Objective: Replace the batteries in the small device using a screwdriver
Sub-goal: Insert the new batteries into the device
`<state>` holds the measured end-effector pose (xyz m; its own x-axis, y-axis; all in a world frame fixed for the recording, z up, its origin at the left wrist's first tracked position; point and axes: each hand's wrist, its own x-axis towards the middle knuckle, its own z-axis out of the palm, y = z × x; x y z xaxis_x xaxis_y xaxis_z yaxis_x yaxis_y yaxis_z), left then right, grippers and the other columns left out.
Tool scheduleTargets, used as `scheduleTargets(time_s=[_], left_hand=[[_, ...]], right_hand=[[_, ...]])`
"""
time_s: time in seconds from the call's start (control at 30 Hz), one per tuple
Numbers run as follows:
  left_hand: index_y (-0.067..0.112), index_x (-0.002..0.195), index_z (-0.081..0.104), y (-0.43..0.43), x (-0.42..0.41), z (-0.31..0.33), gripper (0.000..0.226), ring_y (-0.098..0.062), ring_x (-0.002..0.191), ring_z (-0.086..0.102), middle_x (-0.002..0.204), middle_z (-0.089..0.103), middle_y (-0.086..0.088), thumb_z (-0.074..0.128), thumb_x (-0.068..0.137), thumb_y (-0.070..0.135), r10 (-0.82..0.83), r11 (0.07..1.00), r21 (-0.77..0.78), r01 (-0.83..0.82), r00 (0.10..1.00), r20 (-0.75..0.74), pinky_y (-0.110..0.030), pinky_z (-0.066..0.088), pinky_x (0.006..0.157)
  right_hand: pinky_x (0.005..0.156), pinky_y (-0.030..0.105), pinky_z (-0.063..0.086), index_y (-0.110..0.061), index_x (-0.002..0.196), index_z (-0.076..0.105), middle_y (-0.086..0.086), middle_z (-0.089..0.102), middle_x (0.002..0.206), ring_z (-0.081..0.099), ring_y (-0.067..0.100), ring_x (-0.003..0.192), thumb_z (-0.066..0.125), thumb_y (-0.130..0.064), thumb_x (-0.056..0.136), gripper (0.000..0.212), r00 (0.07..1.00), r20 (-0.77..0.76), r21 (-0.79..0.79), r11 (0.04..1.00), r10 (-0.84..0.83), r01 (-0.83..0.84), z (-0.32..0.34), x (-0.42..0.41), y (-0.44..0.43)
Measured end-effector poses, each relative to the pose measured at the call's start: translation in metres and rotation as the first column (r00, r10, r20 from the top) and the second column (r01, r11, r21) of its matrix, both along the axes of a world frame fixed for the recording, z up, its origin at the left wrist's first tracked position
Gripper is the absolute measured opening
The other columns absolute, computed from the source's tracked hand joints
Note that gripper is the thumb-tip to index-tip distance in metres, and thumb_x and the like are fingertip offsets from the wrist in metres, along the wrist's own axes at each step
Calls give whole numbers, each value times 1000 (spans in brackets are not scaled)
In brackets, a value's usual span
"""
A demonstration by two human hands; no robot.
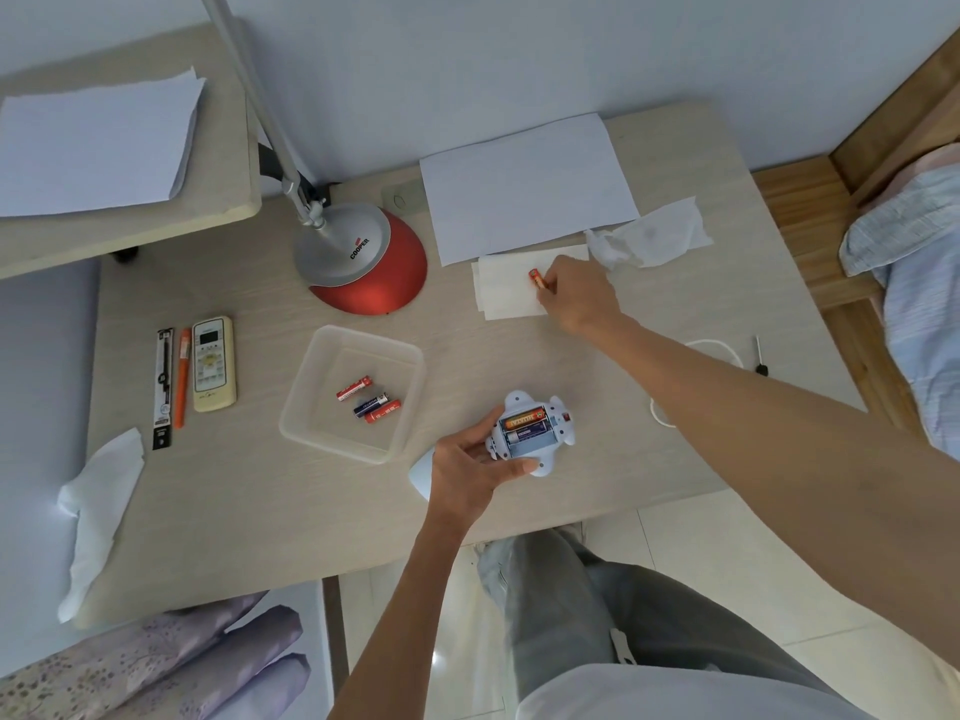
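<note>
My left hand (467,467) grips a small pale-blue device (532,431) just above the table's front edge, its back up and its battery bay open. Two batteries lie in the bay, an orange one and a blue one; the third slot looks empty. My right hand (579,296) reaches to the far side and pinches an orange battery (536,278) over a folded white tissue (511,291). A small black-handled screwdriver (760,356) lies on the table at the right edge.
A clear plastic tray (311,387) holds three batteries (370,400). A red lamp base (371,262) stands behind it. A remote (213,363), pens, paper sheets (524,184), crumpled tissues (649,239) and a white cord (727,350) also lie on the table.
</note>
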<state>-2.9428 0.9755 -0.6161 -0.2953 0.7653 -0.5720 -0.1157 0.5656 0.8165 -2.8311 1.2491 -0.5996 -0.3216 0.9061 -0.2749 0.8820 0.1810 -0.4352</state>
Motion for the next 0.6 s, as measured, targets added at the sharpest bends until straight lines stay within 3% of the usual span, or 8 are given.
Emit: scheduleTargets(time_s=[0.1,0.23,0.33,0.47,0.6], left_hand=[[7,143,68,1,0,3,80,-14,107,80,118,83,6,98,70,3,2,1000,6,-2,1000,2,-31,66,91],[7,144,67,2,0,5,80,-13,107,80,116,84,8,98,71,0,1,1000,5,-1,1000,7,-28,65,89],[7,144,67,2,0,6,81,-13,106,81,115,84,9,98,70,-1,3,1000,1,-3,1000,14,-29,66,90],[8,144,68,2,0,5,82,-14,108,80,117,83,8,99,69,2,-3,1000,9,3,1000,3,-33,66,94],[7,145,67,1,0,3,84,-16,111,80,118,83,5,101,67,3,1,1000,12,-1,1000,1,-37,65,96]], right_hand=[[69,39,51,-15,88,60,8,61,97,64,30,84,57,-30,103,21,993,40,-10,994,110,-109,-3,6,-4],[70,41,50,-7,109,61,12,57,105,59,28,83,56,-23,105,17,977,58,17,979,203,-204,-1,12,-15],[67,40,49,-8,113,57,8,64,93,63,27,78,55,-24,108,17,978,-111,-21,983,178,-181,10,20,-30],[71,38,56,-10,107,71,-2,69,85,65,20,77,67,-23,102,14,926,-377,-108,992,26,-72,23,43,-58],[63,35,64,-8,105,77,2,73,86,69,15,70,74,-13,97,9,865,-499,-233,968,-38,-93,43,65,-91]])
